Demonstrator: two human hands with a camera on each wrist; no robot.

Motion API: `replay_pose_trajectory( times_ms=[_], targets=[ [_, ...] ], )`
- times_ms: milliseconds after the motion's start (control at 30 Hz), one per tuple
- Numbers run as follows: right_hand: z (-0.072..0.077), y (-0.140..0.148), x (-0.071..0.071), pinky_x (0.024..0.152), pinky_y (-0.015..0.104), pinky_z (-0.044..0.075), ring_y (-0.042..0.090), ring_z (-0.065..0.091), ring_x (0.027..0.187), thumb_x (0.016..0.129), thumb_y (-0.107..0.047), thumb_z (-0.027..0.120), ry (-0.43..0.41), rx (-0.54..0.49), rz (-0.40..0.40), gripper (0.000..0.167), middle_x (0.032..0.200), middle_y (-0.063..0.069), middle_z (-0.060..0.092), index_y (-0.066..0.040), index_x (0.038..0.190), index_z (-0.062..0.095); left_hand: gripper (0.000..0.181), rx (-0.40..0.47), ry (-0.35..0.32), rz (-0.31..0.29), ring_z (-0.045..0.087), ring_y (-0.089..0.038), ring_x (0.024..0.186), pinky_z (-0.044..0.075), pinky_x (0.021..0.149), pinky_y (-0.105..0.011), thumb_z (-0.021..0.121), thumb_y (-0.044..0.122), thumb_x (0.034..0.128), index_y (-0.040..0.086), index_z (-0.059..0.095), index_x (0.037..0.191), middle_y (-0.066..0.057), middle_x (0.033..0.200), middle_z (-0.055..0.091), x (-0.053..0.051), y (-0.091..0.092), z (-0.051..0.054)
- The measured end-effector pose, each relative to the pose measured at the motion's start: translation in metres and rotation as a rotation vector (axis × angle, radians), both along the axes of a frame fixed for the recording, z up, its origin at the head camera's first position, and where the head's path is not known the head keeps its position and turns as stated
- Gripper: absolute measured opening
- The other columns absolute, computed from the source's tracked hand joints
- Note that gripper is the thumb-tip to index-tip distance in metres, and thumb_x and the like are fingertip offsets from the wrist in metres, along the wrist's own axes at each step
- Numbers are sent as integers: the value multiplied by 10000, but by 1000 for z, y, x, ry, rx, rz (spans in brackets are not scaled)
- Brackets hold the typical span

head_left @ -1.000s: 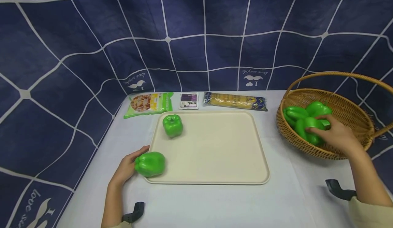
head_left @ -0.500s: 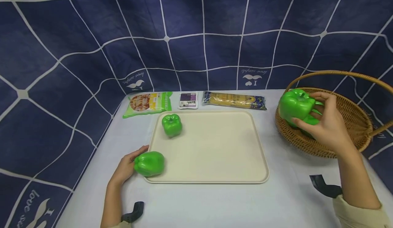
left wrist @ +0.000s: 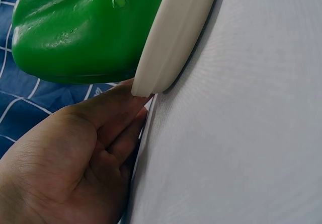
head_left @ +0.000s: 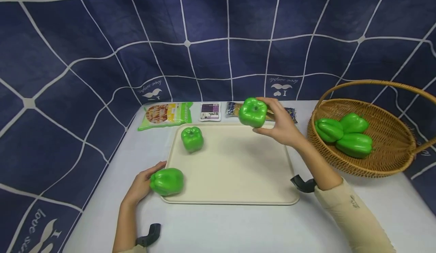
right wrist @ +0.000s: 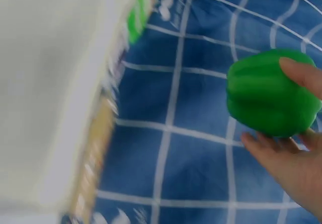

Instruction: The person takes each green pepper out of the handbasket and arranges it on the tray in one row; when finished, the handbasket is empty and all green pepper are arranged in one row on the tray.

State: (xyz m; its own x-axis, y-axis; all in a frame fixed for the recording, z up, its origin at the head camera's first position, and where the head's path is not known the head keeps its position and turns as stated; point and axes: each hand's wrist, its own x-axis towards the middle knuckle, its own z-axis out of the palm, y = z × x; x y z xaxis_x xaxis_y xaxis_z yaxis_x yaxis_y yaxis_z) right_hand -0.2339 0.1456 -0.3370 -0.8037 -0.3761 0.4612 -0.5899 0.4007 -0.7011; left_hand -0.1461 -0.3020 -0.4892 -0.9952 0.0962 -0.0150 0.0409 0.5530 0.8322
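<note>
My right hand [head_left: 281, 122] holds a green bell pepper [head_left: 253, 112] in the air over the far part of the cream tray [head_left: 231, 169]. In the right wrist view that bell pepper [right wrist: 271, 93] sits between the thumb and the fingers. At the tray's left edge lies my left hand [head_left: 139, 185], its fingers along the rim beside a second bell pepper [head_left: 167, 181], which lies on its side on the near left corner. The left wrist view shows this hand [left wrist: 75, 158] touching the tray's outer edge [left wrist: 173, 38]. A third bell pepper [head_left: 192, 139] stands at the tray's far left.
A wicker basket [head_left: 391, 139] with a tall handle stands at the right, holding several green peppers [head_left: 354, 144]. Behind the tray lie a green food bag [head_left: 165, 115], a small white pack [head_left: 209, 111] and a long noodle-like packet [head_left: 291, 113], partly covered by the right hand.
My right hand took a bell pepper out of the basket, lifted it and carried it left to above the tray's far side. The left hand has stayed by the tray edge.
</note>
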Motion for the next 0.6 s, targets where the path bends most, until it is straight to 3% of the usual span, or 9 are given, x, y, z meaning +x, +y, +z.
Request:
replay_pose_trajectory(
  times_ms=[267, 433, 600],
  targets=[
    [-47, -57, -41, 1023, 390, 370, 318, 397, 1251, 653, 94, 779, -239, -18, 165, 868, 1372, 123, 389, -90, 1389, 358, 459, -1, -2, 12, 346, -286, 1311, 242, 1065, -524, 578, 287, 869, 203, 529, 1317, -59, 1405, 424, 0, 1, -2],
    [-72, -76, -53, 1021, 377, 371, 340, 378, 1272, 669, 149, 730, -395, -26, 215, 831, 1375, 140, 387, -69, 1379, 358, 456, -12, -14, 15, 334, -296, 1316, 228, 1062, -546, 564, 329, 882, 213, 524, 1322, -66, 1415, 410, -1, 2, -3],
    [-91, -89, -61, 1020, 336, 371, 342, 379, 1274, 648, 193, 692, -454, -28, 250, 831, 1374, 172, 392, -18, 1375, 352, 443, -24, -18, 28, 335, -293, 1316, 224, 1062, -550, 558, 329, 884, 228, 531, 1315, -62, 1414, 411, -1, 2, -3]
  ],
)
